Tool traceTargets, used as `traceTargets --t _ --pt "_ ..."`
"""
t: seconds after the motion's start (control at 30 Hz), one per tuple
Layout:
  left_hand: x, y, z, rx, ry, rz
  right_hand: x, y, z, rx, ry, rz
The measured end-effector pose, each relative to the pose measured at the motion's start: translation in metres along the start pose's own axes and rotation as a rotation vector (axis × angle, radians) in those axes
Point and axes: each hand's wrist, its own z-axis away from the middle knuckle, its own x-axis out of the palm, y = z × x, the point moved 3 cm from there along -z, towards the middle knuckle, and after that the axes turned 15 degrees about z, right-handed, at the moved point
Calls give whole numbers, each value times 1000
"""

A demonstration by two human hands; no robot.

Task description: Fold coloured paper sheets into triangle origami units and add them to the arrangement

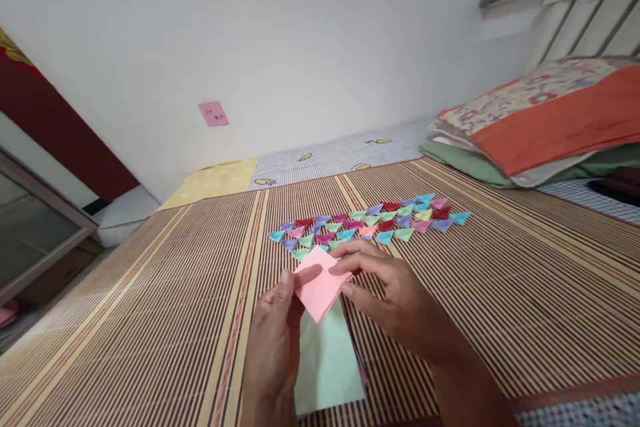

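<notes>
A folded square of pink paper, turned like a diamond, is held up between both hands. My left hand pinches its left corner, the index finger lying across its face. At the right corner my right hand grips the edge with fingertips and thumb. Under the paper lies a pale green sheet, with purple showing along its right edge. Just beyond my hands, rows of small folded paper triangles in many colours rest on the striped mat.
A pile of pillows and folded bedding sits at the right by a radiator. Against the white wall runs a checked cloth. A pink note is stuck on the wall. A glass-fronted cabinet stands at the left.
</notes>
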Motion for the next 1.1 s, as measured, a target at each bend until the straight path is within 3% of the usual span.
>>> traceTargets --t 0.5,0.83,1.1 --pt "-1 -6 -5 -92 -22 94 -1 8 0 113 2 11" --pt "5 -7 -2 -94 -95 48 9 18 0 227 -3 -357" --pt "-12 -7 -8 -103 -88 83 5 24 0 260 -81 -476"
